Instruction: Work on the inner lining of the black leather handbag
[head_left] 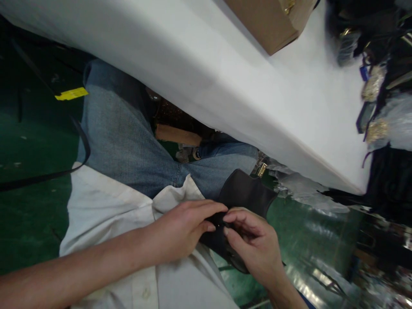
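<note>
A black leather piece [244, 193], flat and flap-shaped, lies over my lap at lower centre. My left hand [183, 231] comes in from the lower left and pinches its near edge with the fingertips. My right hand [254, 244] rises from the bottom edge and grips the same edge from the other side, thumb and fingers curled on it. The two sets of fingertips almost touch. The lower part of the leather is hidden behind my right hand. Under the hands are my blue jeans [128, 141] and white shirt [106, 206].
A white table top [225, 86] runs slantwise above my knees, with a brown cardboard box [270, 21] on it. Dark bags and metal fittings [376, 77] are heaped at the right. Clear plastic wrapping [305, 193] hangs below the table edge. A black strap [48, 176] crosses the green floor [32, 214].
</note>
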`<state>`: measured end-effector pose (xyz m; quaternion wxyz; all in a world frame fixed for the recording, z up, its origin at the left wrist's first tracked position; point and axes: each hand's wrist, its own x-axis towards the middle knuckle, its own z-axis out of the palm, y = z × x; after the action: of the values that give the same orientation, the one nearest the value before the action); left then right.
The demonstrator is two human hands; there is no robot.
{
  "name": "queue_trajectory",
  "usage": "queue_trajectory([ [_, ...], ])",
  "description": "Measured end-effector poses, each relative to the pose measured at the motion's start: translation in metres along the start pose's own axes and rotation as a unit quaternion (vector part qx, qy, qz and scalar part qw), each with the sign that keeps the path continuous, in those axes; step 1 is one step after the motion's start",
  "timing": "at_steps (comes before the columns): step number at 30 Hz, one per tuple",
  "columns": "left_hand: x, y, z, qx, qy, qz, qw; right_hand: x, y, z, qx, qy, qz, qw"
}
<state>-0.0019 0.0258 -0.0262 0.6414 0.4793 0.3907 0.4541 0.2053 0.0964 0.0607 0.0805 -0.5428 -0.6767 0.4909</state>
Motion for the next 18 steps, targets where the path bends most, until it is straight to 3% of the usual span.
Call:
queue_trajectory([
  [6,-0.011,0.01,-0.002,0.154,-0.083,-0.001,0.985,-0.002,0.001,-0.001,0.006,-0.014,0.006,1.0],
  [13,-0.006,0.009,0.016,0.226,0.025,0.037,0.973,0.001,-0.001,0.0,0.003,-0.016,0.005,1.0],
  [18,-0.001,0.01,0.014,0.249,0.009,0.078,0.965,0.002,-0.004,-0.001,0.008,-0.027,0.004,1.0],
])
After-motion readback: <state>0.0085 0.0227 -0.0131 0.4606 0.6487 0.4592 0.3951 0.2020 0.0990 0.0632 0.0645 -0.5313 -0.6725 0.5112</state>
